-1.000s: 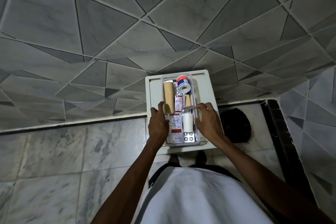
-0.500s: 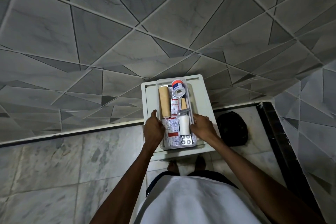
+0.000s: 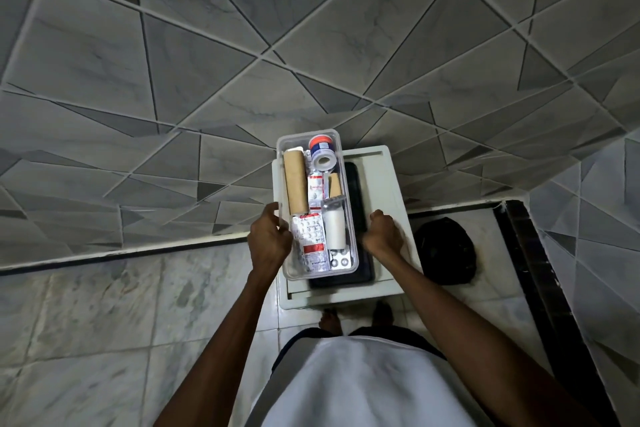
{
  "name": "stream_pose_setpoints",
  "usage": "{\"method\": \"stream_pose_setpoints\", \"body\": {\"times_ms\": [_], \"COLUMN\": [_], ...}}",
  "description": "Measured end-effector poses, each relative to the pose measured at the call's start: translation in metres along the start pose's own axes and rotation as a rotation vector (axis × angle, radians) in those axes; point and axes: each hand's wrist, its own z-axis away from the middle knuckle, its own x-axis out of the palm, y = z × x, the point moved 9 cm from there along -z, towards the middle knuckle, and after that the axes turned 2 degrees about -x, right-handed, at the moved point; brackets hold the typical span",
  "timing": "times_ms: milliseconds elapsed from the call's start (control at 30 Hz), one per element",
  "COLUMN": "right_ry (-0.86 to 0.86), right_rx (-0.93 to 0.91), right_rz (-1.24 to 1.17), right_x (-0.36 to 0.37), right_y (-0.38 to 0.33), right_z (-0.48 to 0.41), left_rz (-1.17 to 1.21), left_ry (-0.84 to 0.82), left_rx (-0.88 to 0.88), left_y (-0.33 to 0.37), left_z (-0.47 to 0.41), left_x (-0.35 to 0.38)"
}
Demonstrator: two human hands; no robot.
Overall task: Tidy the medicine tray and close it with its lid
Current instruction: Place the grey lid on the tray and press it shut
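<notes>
Standing over a small white stool (image 3: 388,184), the person has the clear medicine tray (image 3: 313,139) gripped along its left wall by the left hand (image 3: 270,239), fingers wrapped on the rim. The tray sits shifted toward the stool's left edge, half off a dark flat piece (image 3: 356,184) beneath it, which I take to be the lid. The right hand (image 3: 382,236) is curled at that dark piece's right edge; whether it actually grips it I cannot tell. Inside, the tan rolls (image 3: 295,184), tape roll (image 3: 322,152), white bottle (image 3: 335,229) and blister strips (image 3: 311,236) lie lengthwise and fairly orderly, so the tidying looks mostly done. Closing is what remains: the tray is uncovered.
</notes>
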Motion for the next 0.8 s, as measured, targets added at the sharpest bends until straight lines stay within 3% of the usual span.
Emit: {"method": "stream_pose_setpoints", "body": {"times_ms": [167,433,800], "right_ry": [0.062,-0.107,0.23], "right_rx": [0.085,0.121,-0.056], "right_rz": [0.009,-0.226,-0.285], "right_x": [0.007,-0.002,-0.096], "right_y": [-0.011,0.006,0.024], "right_z": [-0.004,-0.017,0.007], "left_rz": [-0.053,-0.044,0.02], "left_ry": [0.07,0.053,-0.049], "left_rx": [0.022,0.03,0.034], "left_y": [0.007,0.005,0.006], "left_z": [0.005,0.007,0.006], "left_x": [-0.012,-0.009,0.032]}}
